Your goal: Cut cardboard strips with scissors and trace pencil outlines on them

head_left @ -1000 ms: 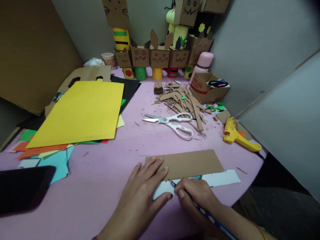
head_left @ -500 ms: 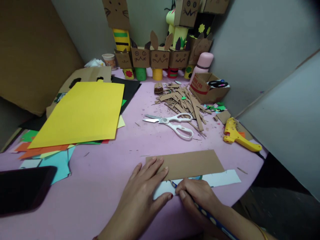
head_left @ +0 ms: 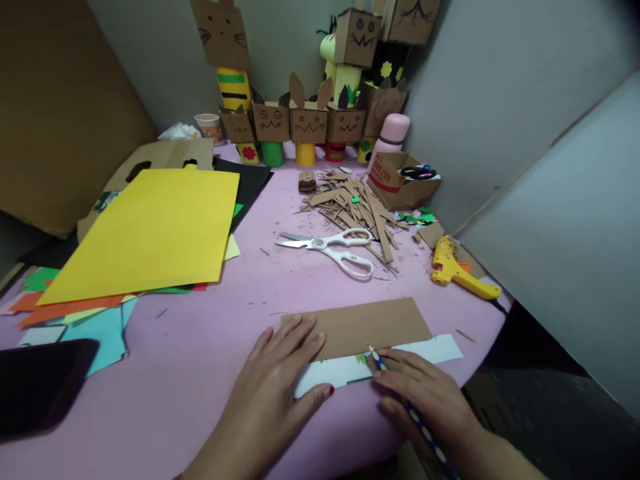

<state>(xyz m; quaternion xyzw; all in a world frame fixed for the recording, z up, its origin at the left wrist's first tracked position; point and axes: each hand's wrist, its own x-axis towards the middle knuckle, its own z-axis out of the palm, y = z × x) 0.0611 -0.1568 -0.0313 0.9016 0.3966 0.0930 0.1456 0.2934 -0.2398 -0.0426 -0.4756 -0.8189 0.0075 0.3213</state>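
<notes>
My left hand (head_left: 280,380) lies flat with fingers spread, its fingertips on the left end of a brown cardboard strip (head_left: 370,327). Its thumb rests on a white paper strip (head_left: 325,375) that shows along the cardboard's near edge and sticks out at the right. In my right hand (head_left: 430,390) is a blue pencil (head_left: 419,421) with pale dots. The pencil's tip points up and left, over the near edge of the cardboard; whether it touches cannot be made out. Part of the white strip is hidden under my right hand.
White scissors (head_left: 325,245) lie half spread beyond the cardboard, near a heap of cardboard scraps (head_left: 353,203). A yellow glue gun (head_left: 457,270) is at the right edge. Yellow paper (head_left: 150,230) and a dark phone (head_left: 45,383) are on the left. Cardboard animal figures (head_left: 309,127) stand behind.
My right hand has shifted a little right along the strip, and the pencil tip has moved right and up. My left hand keeps its hold on the cardboard. The whole view has shifted slightly.
</notes>
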